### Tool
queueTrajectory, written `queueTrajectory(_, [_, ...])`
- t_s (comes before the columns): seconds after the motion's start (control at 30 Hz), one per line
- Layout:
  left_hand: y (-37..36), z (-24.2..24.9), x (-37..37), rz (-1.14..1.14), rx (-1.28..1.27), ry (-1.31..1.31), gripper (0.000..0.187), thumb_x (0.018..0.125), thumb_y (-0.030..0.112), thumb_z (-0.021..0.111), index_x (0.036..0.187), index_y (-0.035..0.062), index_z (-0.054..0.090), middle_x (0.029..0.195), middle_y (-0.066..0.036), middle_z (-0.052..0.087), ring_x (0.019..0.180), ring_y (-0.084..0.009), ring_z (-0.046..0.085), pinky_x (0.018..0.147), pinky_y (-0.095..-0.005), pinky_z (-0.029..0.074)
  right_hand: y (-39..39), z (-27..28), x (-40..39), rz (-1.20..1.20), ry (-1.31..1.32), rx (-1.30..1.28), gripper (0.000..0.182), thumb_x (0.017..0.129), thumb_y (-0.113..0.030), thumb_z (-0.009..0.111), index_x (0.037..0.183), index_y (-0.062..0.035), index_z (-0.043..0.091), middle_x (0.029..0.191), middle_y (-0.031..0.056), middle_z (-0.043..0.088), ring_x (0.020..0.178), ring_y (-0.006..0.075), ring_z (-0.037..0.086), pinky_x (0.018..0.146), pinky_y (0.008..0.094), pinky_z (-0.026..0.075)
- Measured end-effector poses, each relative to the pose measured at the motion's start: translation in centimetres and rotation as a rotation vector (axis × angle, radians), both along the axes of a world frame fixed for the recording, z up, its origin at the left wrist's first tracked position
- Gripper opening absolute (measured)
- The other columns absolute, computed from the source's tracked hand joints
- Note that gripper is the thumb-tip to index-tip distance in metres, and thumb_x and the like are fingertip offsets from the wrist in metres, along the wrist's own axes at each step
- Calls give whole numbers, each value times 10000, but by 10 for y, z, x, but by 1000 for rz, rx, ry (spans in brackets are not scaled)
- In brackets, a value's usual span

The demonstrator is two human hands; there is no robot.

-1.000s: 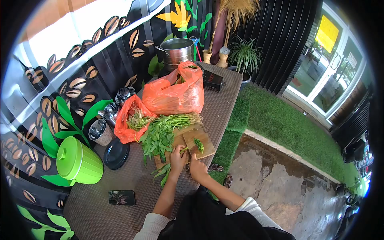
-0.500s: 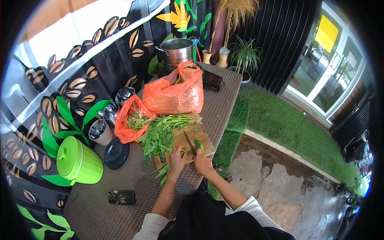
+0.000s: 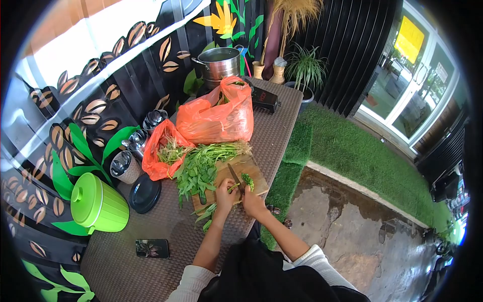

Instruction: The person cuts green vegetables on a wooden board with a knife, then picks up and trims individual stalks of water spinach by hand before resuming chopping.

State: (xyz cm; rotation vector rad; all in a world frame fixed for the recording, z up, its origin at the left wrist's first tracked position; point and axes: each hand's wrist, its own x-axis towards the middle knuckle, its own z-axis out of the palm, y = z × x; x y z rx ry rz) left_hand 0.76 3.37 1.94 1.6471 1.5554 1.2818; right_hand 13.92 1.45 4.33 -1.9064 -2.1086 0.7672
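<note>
My left hand (image 3: 225,194) is closed around green stems at the near edge of the wooden cutting board (image 3: 251,166). In my right hand (image 3: 253,202) is a knife (image 3: 233,173), its blade slanting up and left across the board. A small heap of chopped green pieces (image 3: 247,180) lies just beyond the right hand. Leafy greens (image 3: 198,173) with long stems spread over the board's left and far side, some leaves hanging below it. Most of the knife's handle is hidden in my fingers.
Behind the greens sit a large orange plastic bag (image 3: 216,118) and a smaller one (image 3: 162,151). A steel pot (image 3: 224,63) stands at the far end. Leftward are cutlery cups (image 3: 126,166), a black plate (image 3: 145,194), a green lidded container (image 3: 100,204) and a phone (image 3: 152,248).
My left hand has shifted slightly at the stems, and the knife has moved a little beside it. The view has drifted slightly; the other things stay in place.
</note>
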Motion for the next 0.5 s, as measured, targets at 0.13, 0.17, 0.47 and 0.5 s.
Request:
queueTrajectory(0.13, [-7,-6,4,64,35,84,259,717,-31,676,949,8,570,856,-125,645,800,-233,647,666,-324,500,-10,-1,1,29,-30,18,323,911,-206,431,1141,6,348,804,279,628,763,429,641,660,516,518])
queueTrajectory(0.17, [-9,-7,5,83,97,110,262,715,-23,681,951,8,571,842,-124,641,784,-244,633,664,-340,494,-15,-1,-2,30,-31,18,323,911,-206,431,1141,6,348,804,279,628,763,429,641,660,516,518])
queueTrajectory(0.47, [-3,-13,-2,96,-102,-90,231,732,-10,706,917,-24,568,831,-95,646,772,-192,628,634,-281,473,-11,5,-3,44,-36,49,263,883,-167,464,1065,-4,366,764,265,634,741,419,648,639,507,526])
queueTrajectory(0.5, [-3,-14,-5,96,-102,-90,231,732,-10,706,917,-24,568,831,-95,646,772,-192,628,634,-281,473,-15,3,-7,44,-35,50,263,883,-167,464,1065,-4,366,764,265,634,741,419,648,639,507,526])
